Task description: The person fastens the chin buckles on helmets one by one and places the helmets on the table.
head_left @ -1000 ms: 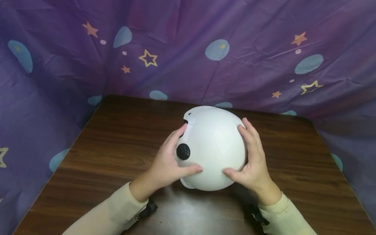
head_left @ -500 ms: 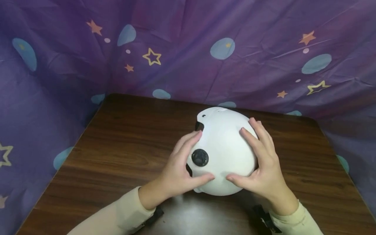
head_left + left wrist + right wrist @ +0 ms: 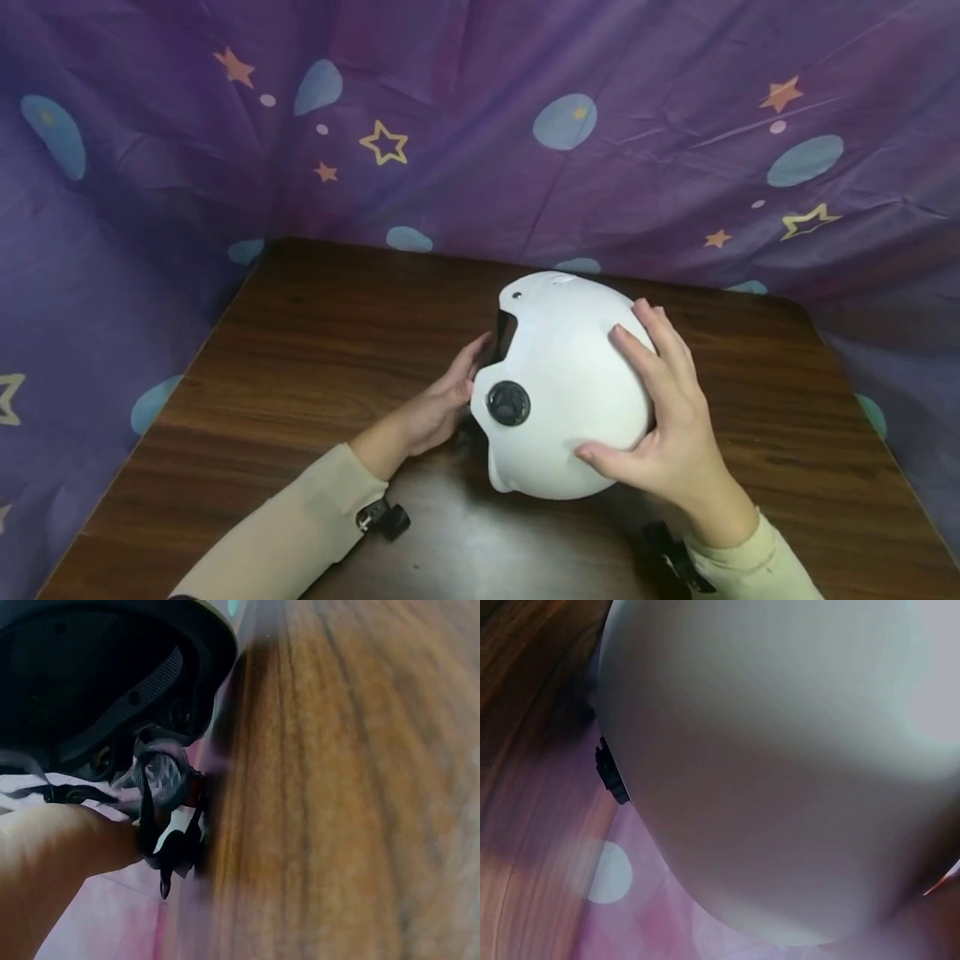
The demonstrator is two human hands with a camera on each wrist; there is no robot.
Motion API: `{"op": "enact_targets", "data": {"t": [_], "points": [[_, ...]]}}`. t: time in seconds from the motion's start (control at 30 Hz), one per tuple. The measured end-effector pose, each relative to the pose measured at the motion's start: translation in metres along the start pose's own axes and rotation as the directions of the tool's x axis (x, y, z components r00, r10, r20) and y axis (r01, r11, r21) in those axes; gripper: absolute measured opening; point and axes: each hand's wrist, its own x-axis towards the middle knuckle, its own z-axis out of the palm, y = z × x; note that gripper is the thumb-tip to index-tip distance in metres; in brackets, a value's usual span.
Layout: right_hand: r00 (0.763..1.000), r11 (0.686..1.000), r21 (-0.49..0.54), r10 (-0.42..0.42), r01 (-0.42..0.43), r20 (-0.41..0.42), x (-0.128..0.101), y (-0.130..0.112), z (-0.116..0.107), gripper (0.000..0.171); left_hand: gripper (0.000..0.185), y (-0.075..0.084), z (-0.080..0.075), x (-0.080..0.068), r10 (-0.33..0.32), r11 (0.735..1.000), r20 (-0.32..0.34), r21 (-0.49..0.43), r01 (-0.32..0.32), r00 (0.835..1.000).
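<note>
A white helmet (image 3: 577, 375) with a black round knob on its side lies tipped on the table, its opening facing left. My right hand (image 3: 675, 408) grips the shell from the right, thumb and fingers spread round it. At the opening, my left hand (image 3: 438, 408) is held with fingers extended beside the rim, partly hidden behind the helmet. In the left wrist view, the dark padded inside (image 3: 82, 682) shows, with black chin straps (image 3: 150, 802) and a crumpled clear plastic piece (image 3: 161, 776) hanging close to that hand. The right wrist view is filled by the shell (image 3: 780, 787).
The brown wood-grain table (image 3: 322, 333) extends around the helmet on every side. Behind it hangs a purple curtain (image 3: 465, 125) with stars and blue spots. A small black device (image 3: 386, 518) is strapped at the left wrist, another (image 3: 678, 562) at the right.
The helmet has shifted right and turned slightly, showing more of its opening. My left hand has come off the shell and moved left to the opening; the right hand has stayed on the shell.
</note>
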Motion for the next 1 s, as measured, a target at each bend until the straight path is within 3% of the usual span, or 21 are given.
{"op": "enact_targets", "data": {"t": [0.07, 0.4, 0.53, 0.77, 1.0], "points": [[1.0, 1.0, 0.002, -0.007, 0.007, -0.005, 0.0007, -0.0001, 0.0005, 0.104, 0.148, -0.0016, -0.0007, -0.0006, -0.038, 0.999, 0.017, 0.01, 0.038, 0.999], [1.0, 0.999, 0.027, 0.024, -0.024, 0.004, -0.0041, 0.0052, 0.0025, 0.107, 0.157, -0.0024, -0.0012, -0.0045, -0.105, 0.994, 0.055, 0.03, 0.104, 0.993], [0.999, 0.999, 0.034, 0.036, -0.036, 0.008, -0.0061, 0.0076, 0.0034, 0.109, 0.156, -0.0024, 0.0007, -0.0073, -0.149, 0.989, 0.075, -0.004, 0.15, 0.986], [0.998, 0.995, 0.072, 0.066, -0.068, 0.02, -0.0084, 0.0092, 0.0046, 0.111, 0.13, -0.0019, 0.0017, -0.0049, -0.171, 0.975, 0.06, -0.131, 0.177, 0.983], [0.997, 0.995, 0.077, 0.069, -0.07, 0.019, -0.0081, 0.0088, 0.0044, 0.111, 0.14, -0.0057, 0.0004, -0.0032, -0.187, 0.972, 0.034, -0.141, 0.19, 0.982]]}}
